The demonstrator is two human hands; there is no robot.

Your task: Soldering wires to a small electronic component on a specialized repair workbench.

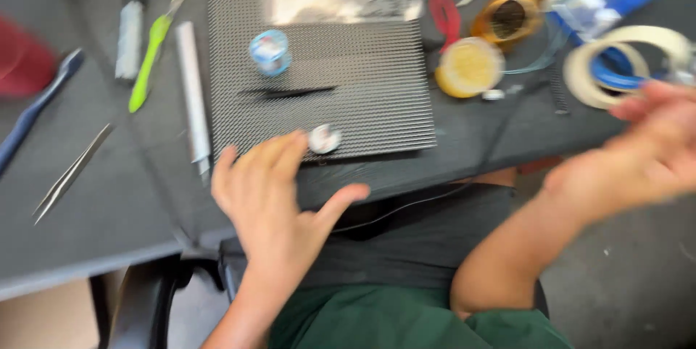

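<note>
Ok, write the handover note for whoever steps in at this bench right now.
Left hand: open, holding nothing, fingertips at the near edge of the grid panel, right beside a small round silver piece; whether they touch is blurred.
Right hand: raised off to the right, motion-blurred, nearest the masking tape roll; grip cannot be told.
On the panel: a small blue-capped container and black tweezers.
Left of the panel on the table: a white tube, a green-handled tool, metal tweezers.
Done: nothing is in hand.
Left: the round piece lies on the panel, not picked up.
</note>
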